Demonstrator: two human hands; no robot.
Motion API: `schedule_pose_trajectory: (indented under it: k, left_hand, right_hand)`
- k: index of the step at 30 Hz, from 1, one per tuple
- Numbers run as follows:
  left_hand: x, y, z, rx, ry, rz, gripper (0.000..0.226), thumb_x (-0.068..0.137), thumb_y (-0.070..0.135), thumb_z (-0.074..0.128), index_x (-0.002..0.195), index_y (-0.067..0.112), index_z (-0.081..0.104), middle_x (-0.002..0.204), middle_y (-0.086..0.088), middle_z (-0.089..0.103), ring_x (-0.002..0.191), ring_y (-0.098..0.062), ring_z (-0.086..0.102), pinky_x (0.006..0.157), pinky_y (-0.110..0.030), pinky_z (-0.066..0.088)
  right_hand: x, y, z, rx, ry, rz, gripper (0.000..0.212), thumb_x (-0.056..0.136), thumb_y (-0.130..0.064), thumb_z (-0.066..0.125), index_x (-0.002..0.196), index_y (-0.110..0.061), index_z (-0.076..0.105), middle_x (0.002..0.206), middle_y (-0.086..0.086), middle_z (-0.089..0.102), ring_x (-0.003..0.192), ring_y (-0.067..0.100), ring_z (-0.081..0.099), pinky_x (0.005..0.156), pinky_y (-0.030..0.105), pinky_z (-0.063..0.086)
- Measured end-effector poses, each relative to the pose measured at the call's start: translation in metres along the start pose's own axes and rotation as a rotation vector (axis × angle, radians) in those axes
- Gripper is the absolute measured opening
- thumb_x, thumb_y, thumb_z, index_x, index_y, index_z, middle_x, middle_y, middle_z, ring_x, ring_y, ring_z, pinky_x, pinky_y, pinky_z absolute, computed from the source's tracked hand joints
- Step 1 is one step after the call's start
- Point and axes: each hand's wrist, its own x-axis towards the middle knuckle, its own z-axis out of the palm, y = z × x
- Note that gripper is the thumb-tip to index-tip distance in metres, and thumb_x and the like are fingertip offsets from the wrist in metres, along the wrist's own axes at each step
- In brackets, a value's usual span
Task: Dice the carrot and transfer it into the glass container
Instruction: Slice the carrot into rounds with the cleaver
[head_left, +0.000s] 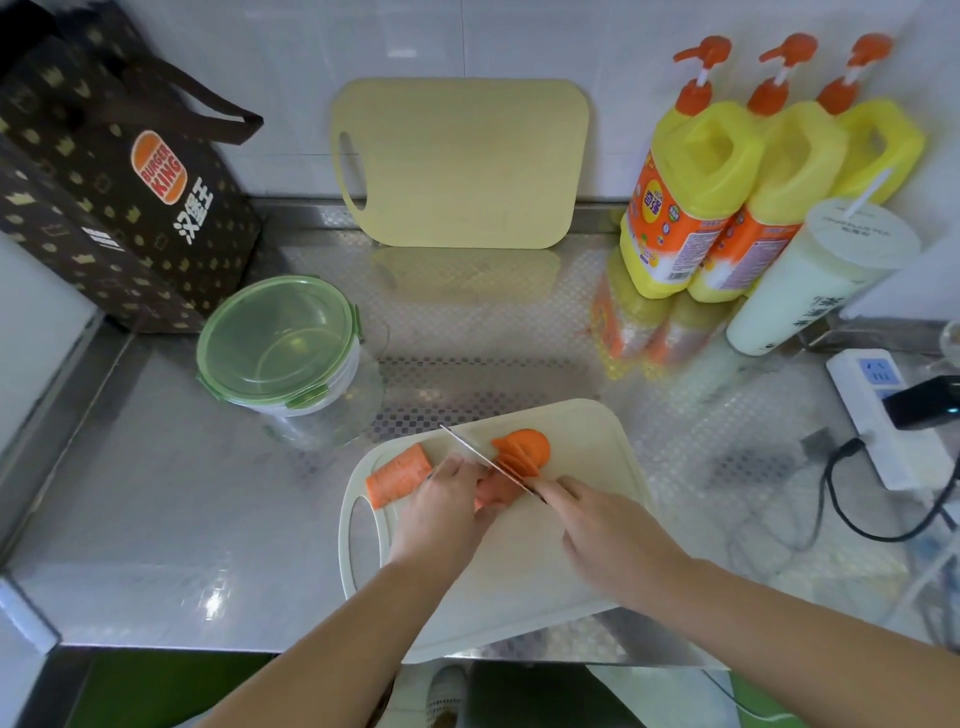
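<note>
Carrot (493, 491) lies in parts on the pale cutting board (587, 447), which sits at the near edge of the steel counter (182, 493). Through the head camera we see the left hand (441, 512) with its fingers curled down over the middle part of the carrot, pinning it to the board. A thick uncut chunk (396, 475) lies just left of that hand. A fan of thin slices (522, 452) leans together on the far side of the blade.

The right hand (597, 525) is wrapped round the handle of the knife (475, 449). Its blade runs slantwise away and leftward, between the held piece and the slices.

We find the glass container (280, 348) apart from the board, further back on the left, with a green lid on top. We cannot tell whether its clips are fastened.

Behind it stands a dark paper bag (119, 176). A second board (462, 161) leans against the tiled wall. To the right we see three yellow pump bottles (696, 197), a white cup (815, 275) with a straw, and a power strip (878, 415).
</note>
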Motion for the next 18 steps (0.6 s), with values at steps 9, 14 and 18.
schedule_pose_trajectory:
  k: [9,14,18]
  left_hand:
    - [0.001,0.000,-0.004,0.017,-0.031,-0.028,0.031,0.088,0.034,0.060,0.118,0.025,0.058,0.119,0.005,0.055,0.106,-0.018,0.058,0.084,-0.032,0.048]
    - [0.000,0.002,-0.006,-0.014,-0.024,-0.034,0.023,0.087,0.031,0.061,0.108,0.022,0.058,0.113,0.006,0.058,0.103,-0.017,0.057,0.080,-0.030,0.047]
    - [-0.001,0.002,-0.006,-0.003,-0.026,-0.020,0.019,0.088,0.031,0.059,0.104,0.022,0.055,0.108,0.007,0.054,0.102,-0.016,0.055,0.071,-0.027,0.039]
  right_hand:
    - [0.026,0.001,-0.026,0.056,-0.284,0.050,0.048,0.088,-0.011,0.046,0.134,-0.016,0.035,0.096,0.000,0.038,0.083,0.021,0.047,0.072,0.031,0.041]
    - [0.024,0.002,-0.028,0.125,-0.331,0.094,0.049,0.089,-0.010,0.042,0.137,-0.017,0.035,0.100,0.000,0.041,0.096,0.024,0.051,0.082,0.034,0.045]
    - [0.014,0.006,-0.030,0.172,-0.266,0.061,0.043,0.091,-0.010,0.040,0.131,-0.025,0.038,0.099,-0.001,0.043,0.093,0.021,0.050,0.083,0.034,0.045]
